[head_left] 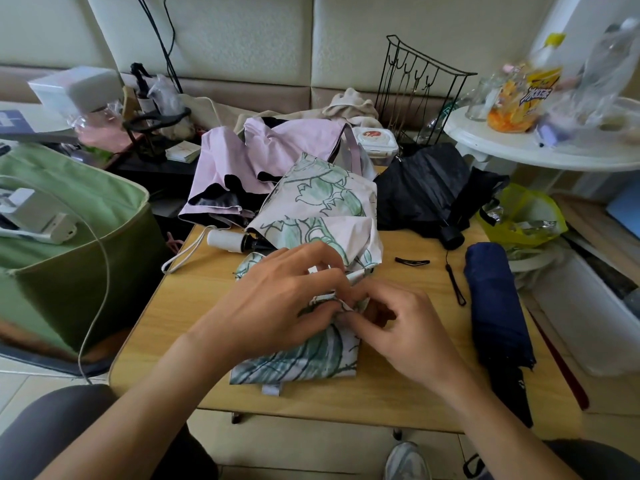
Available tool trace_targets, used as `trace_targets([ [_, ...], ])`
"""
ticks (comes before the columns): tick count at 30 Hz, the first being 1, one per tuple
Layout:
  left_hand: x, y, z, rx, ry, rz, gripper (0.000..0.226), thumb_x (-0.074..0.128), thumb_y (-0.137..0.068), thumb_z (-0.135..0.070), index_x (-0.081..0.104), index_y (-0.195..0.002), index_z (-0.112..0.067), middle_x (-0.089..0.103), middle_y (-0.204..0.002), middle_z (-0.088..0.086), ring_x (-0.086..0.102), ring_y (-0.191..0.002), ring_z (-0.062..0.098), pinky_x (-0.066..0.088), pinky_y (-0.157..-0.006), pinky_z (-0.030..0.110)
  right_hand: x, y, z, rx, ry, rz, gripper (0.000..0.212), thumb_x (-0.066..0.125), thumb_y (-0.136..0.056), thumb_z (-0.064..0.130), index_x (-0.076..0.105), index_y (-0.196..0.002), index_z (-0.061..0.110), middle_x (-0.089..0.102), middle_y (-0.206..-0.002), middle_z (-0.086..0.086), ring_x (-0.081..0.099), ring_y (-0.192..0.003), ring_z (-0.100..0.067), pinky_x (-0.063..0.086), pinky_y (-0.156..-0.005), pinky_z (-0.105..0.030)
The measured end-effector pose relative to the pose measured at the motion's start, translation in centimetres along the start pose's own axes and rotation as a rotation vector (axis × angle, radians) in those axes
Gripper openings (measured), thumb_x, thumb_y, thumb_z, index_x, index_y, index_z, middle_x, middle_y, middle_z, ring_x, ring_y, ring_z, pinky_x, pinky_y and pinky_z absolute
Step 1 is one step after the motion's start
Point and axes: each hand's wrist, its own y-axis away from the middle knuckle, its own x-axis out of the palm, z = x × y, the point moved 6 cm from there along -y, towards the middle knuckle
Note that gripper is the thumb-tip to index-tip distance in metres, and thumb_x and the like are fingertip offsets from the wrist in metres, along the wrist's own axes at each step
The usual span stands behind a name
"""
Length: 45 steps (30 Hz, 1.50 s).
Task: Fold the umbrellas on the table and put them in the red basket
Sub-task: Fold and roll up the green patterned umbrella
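Wooden table (194, 344), centre, bearing four umbrellas. Pink umbrella (242, 161), far left, unfolded; black umbrella (426, 188), far right, loosely collapsed; navy umbrella (495, 313), near right, rolled. Leaf-print umbrella (322, 199), centre, canopy slack. Left hand (277, 303) and right hand (401, 323), fingers curled, pinching canopy folds near centre. Red basket: not visible. Risk: slack pleats slipping from pinch, springing loose and undoing fold.

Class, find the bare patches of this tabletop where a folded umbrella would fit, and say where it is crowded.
Bare wood lies on the wooden table left of the floral umbrella, below the white handle, and along the near edge. The far half is crowded with the pink umbrella and black umbrella; the navy umbrella fills the right edge.
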Motion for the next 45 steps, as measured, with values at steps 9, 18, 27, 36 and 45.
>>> trace_targets([
  [9, 0.1, 0.4, 0.2, -0.090, 0.074, -0.048, 0.013, 0.065, -0.096, -0.029, 0.061, -0.102, -0.019, 0.057, -0.098, -0.010, 0.058, -0.081, 0.015, 0.051, -0.069, 0.037, 0.7, 0.3, -1.0, 0.196, -0.363, 0.076, 0.015, 0.070, -0.098, 0.015, 0.076, -0.111, 0.017, 0.072, -0.096, 0.003, 0.067, -0.066, -0.015, 0.052, -0.062, -0.028],
  [18, 0.3, 1.7, 0.5, -0.156, 0.163, -0.166, 0.019, 0.063, -0.099, -0.041, 0.064, -0.104, -0.023, 0.067, -0.096, -0.011, 0.067, -0.077, 0.015, 0.056, -0.062, 0.037, 1.2, 0.6, -0.9, 0.287, -0.576, 0.135, 0.016, 0.064, -0.100, 0.011, 0.074, -0.111, 0.005, 0.069, -0.089, -0.014, 0.060, -0.059, -0.024, 0.050, -0.059, -0.027],
  [27, 0.4, 1.5, 0.1, -0.204, 0.179, -0.209, 0.019, 0.068, -0.096, -0.037, 0.069, -0.102, -0.020, 0.068, -0.096, -0.011, 0.067, -0.083, 0.008, 0.055, -0.067, 0.030, 1.3, 0.8, -0.8, 0.253, -0.449, 0.119, 0.011, 0.068, -0.098, 0.007, 0.073, -0.108, 0.009, 0.070, -0.084, -0.002, 0.063, -0.059, -0.016, 0.051, -0.059, -0.029],
  [36, 0.3, 2.1, 0.7, -0.255, 0.177, -0.172, 0.019, 0.072, -0.093, -0.037, 0.070, -0.103, -0.022, 0.068, -0.095, -0.014, 0.066, -0.085, 0.004, 0.056, -0.071, 0.028, 1.1, 0.5, -0.5, 0.250, -0.531, 0.005, 0.006, 0.075, -0.090, 0.020, 0.076, -0.095, 0.017, 0.070, -0.082, 0.003, 0.061, -0.063, -0.008, 0.049, -0.059, -0.022],
  [45, 0.1, 2.0, 0.4, -0.229, 0.113, -0.191, 0.023, 0.065, -0.096, -0.041, 0.070, -0.098, -0.019, 0.069, -0.091, -0.012, 0.065, -0.083, 0.007, 0.056, -0.066, 0.033, 1.1, 0.7, -0.4, 0.218, -0.556, -0.107, 0.002, 0.076, -0.088, 0.019, 0.075, -0.089, 0.021, 0.068, -0.073, 0.004, 0.056, -0.059, -0.011, 0.047, -0.054, -0.022],
])
